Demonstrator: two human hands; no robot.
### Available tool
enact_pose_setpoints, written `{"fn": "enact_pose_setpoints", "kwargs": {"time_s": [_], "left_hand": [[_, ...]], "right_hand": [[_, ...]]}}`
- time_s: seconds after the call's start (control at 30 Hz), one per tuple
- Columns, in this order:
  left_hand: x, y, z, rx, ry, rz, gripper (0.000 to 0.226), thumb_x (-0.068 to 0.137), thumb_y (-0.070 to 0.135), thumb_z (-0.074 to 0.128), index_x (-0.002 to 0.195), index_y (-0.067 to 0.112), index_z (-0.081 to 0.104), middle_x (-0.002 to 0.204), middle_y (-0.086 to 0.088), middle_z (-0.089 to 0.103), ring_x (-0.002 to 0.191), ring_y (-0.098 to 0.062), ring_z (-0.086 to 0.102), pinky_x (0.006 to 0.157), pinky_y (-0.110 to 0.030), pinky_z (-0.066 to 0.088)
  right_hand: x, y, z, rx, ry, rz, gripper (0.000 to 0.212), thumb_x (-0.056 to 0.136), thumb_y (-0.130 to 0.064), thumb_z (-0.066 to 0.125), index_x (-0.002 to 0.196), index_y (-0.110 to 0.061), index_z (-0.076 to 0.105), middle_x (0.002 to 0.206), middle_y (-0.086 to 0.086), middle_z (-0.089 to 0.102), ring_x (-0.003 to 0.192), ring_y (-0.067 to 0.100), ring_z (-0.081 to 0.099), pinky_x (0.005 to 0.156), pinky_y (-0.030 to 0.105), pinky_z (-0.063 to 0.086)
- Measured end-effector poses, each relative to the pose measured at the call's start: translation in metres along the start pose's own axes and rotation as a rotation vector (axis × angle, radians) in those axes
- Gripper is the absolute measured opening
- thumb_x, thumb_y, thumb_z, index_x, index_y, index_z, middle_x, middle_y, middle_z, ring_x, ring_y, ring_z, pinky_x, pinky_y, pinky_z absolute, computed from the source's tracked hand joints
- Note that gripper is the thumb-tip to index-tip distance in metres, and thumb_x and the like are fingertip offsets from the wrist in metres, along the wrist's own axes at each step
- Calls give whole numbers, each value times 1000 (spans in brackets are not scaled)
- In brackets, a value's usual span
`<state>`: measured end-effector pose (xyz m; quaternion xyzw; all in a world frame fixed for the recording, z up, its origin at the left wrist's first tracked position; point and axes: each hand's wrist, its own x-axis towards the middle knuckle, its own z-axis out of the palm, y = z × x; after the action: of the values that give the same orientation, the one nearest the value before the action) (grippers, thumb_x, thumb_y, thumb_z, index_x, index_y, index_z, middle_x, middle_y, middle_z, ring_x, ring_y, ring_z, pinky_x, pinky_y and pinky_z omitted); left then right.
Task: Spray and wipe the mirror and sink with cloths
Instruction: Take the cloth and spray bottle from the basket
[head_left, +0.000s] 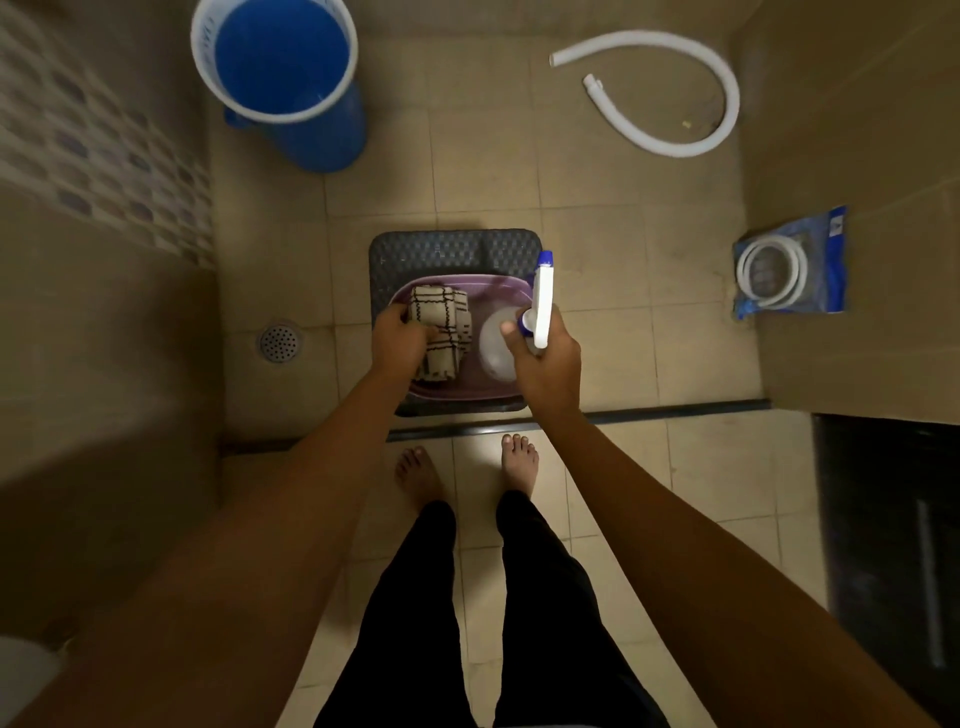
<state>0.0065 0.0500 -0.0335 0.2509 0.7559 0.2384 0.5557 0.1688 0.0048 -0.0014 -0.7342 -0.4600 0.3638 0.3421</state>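
Bare forearms reached down; left hand (397, 338) gripped folded beige checked cloth (441, 327) in purple plastic basin (498, 291), right hand (548, 364) held white-blue spray bottle (540, 301), likely gathering supplies. Mirror, sink unseen.

Both arms are bare from the upper edge of view down to the left hand (400, 338) and right hand (545, 374); no sleeves, watch or rings are visible. The legs are covered by plain black full-length trousers (519, 597). Both bare feet (519, 462) show.
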Motion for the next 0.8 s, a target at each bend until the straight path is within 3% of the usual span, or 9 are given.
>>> {"fn": "enact_pose_setpoints", "kwargs": {"time_s": [0.1,0.17,0.27,0.33,0.4,0.57,0.7,0.8], "left_hand": [[-17,10,-9,-357,-109,-223,22,80,2,50,96,5,65,89,-11,67,80,-28,65,56,-30,55],[-27,10,-14,-519,-156,-283,24,81,9,43,86,8,66,80,-7,67,73,-26,63,61,-31,54],[-37,8,-18,-681,-242,-192,40,90,22,39,72,14,74,76,-3,72,77,-23,66,65,-30,54],[-46,12,-18,-744,-332,-126,44,95,39,42,92,12,77,98,-8,75,95,-28,69,77,-36,56],[-58,20,-19,-752,-395,-111,55,96,50,42,120,8,67,118,-14,70,110,-31,66,89,-42,55],[-85,49,-31,-712,-403,-71,32,95,16,47,121,5,62,108,-13,73,97,-28,70,75,-37,60],[-118,91,-43,-776,-351,-29,29,92,10,42,104,4,68,94,-13,75,82,-27,73,67,-38,61],[-148,126,-54,-796,-405,103,42,97,13,41,80,8,80,87,-11,76,79,-25,74,63,-36,61]], "right_hand": [[0,-9,-8,17,6,-37,36,90,-25,67,117,-5,56,90,1,62,84,15,62,77,39,58],[2,-13,-12,13,12,-60,36,91,-28,65,117,-5,56,87,2,61,82,17,63,75,40,58],[3,-20,-17,16,18,-70,34,92,-31,63,116,-8,54,84,5,61,78,19,62,71,39,57],[2,-27,-23,35,18,-75,28,93,-30,62,112,-12,53,85,7,61,79,21,63,72,37,56],[2,-39,-30,59,24,-88,20,93,-29,62,105,-19,51,83,2,60,79,20,62,73,35,55],[0,-78,-53,130,48,-91,16,90,-22,67,95,-22,52,76,-11,55,72,6,58,70,23,51],[1,-123,-74,237,55,-110,18,86,-25,70,79,-16,56,68,8,57,64,22,57,66,41,53],[-1,-161,-89,323,48,-189,32,85,-42,69,68,-19,55,59,14,50,57,22,50,58,43,50]]}}
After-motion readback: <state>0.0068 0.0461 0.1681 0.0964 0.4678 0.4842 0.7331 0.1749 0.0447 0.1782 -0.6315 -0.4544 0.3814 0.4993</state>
